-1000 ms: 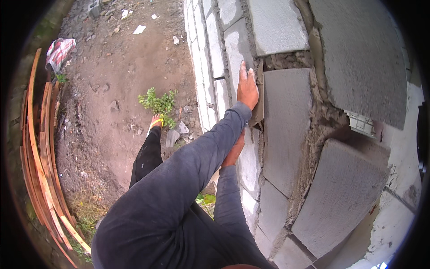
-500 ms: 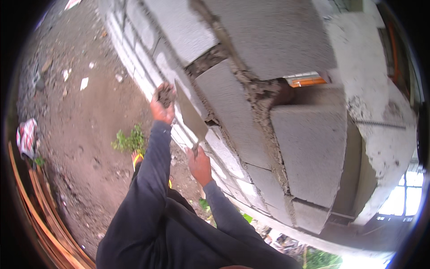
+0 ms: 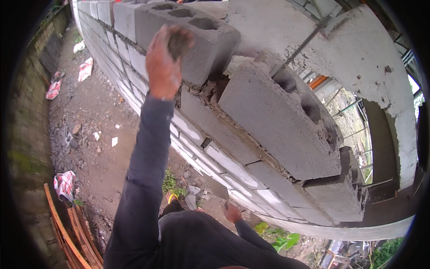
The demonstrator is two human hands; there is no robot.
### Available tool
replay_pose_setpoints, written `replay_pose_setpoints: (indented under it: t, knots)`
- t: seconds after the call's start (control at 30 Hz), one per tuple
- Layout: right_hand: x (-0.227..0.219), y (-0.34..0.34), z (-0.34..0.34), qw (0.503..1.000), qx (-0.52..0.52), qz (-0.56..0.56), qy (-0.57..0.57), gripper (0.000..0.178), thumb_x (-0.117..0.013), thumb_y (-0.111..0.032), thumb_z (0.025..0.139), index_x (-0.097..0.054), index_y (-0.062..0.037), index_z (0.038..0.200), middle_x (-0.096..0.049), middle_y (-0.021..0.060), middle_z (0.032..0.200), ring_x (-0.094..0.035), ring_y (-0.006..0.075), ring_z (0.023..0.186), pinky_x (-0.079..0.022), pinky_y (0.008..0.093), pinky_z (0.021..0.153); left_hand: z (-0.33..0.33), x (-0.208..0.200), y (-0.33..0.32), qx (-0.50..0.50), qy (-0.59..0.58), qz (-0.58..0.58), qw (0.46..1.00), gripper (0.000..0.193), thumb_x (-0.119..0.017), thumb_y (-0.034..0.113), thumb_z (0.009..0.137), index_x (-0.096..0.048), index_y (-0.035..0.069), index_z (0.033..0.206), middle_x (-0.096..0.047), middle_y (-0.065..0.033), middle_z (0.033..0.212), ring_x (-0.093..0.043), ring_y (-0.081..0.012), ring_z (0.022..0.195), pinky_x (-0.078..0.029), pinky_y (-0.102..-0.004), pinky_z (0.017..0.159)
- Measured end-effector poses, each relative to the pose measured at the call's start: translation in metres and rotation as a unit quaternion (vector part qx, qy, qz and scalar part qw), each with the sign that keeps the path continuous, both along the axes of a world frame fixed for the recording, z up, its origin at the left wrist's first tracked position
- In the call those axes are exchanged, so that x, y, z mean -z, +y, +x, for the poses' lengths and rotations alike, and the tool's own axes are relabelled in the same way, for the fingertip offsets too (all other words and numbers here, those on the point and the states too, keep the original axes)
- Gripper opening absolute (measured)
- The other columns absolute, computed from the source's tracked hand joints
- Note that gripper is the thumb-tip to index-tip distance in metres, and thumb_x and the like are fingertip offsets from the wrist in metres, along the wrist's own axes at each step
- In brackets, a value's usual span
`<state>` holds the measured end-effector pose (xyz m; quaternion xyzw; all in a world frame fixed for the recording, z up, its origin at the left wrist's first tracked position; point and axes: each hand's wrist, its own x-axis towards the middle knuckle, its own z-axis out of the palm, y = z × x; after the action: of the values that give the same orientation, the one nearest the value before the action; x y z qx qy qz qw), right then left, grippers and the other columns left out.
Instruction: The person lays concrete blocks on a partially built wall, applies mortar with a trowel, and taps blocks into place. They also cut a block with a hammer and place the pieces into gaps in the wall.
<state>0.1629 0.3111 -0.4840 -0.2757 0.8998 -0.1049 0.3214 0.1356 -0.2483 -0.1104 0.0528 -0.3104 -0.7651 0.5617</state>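
Note:
My left hand is raised to the upper course of the block wall, its fingers curled round a lump of wet mortar. Motion blurs the fingertips a little. Right beside it stands a hollow concrete block, and a second hollow block sits to its right with a gap between the two. Mortar shows at the foot of that gap. Low by my body, my right hand grips a trowel, its flat grey blade pointing away from me.
A steel rebar sticks out between the blocks and a rough concrete column. Wooden planks and a checked sack lie at the lower left. A mossy wall runs along the left. Plants grow near the wall's base.
My left hand has risen with the mortar to the gap between the blocks. My right hand has dropped lower with the trowel. The view has shifted, showing the block tops.

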Motion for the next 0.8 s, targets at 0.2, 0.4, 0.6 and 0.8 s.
replay_pose_setpoints:
  t: [0.2,0.4,0.6,0.8]
  knots:
    - [0.016,0.082,0.016,0.998,0.056,0.02,-0.005,0.05,-0.056,-0.047,0.095,-0.068,0.0005,0.087,-0.069,0.0274,0.083,-0.068,0.047,0.085,-0.051,0.0557,0.075,-0.07,-0.064,-0.025,-0.352,-0.373,-0.56,0.651,0.036,-0.051,0.033,0.102,-0.069,0.002,0.108,-0.073,-0.0139,0.102,-0.07,-0.0303,0.087,-0.055,-0.0415,0.083]
    - [0.056,0.139,0.027,0.996,0.09,-0.01,0.028,0.047,-0.058,-0.044,0.095,-0.069,-0.0002,0.082,-0.068,0.0269,0.078,-0.069,0.0451,0.082,-0.053,0.0541,0.072,-0.086,-0.058,0.027,-0.164,-0.514,-0.542,0.644,0.035,-0.058,0.034,0.091,-0.074,0.005,0.102,-0.07,-0.0195,0.117,-0.067,-0.0401,0.103,-0.051,-0.049,0.091]
    - [0.051,0.155,-0.005,0.999,-0.006,0.033,-0.012,0.05,-0.06,-0.049,0.094,-0.07,-0.0003,0.091,-0.07,0.0261,0.086,-0.069,0.0451,0.085,-0.054,0.054,0.077,-0.035,-0.043,-0.005,-0.307,-0.46,-0.646,0.526,0.037,-0.066,0.018,0.086,-0.066,-0.002,0.118,-0.065,-0.0229,0.124,-0.062,-0.0414,0.111,-0.051,-0.0508,0.092]
    - [0.074,0.177,-0.014,0.998,-0.054,-0.024,-0.001,0.043,-0.06,-0.04,0.094,-0.069,0.0012,0.092,-0.07,0.0266,0.085,-0.069,0.0452,0.085,-0.053,0.0528,0.077,0.044,-0.004,0.085,-0.299,-0.412,-0.469,0.722,0.055,-0.072,0.02,0.086,-0.053,0.003,0.135,-0.029,-0.0256,0.158,-0.037,-0.0426,0.143,-0.036,-0.0461,0.116]
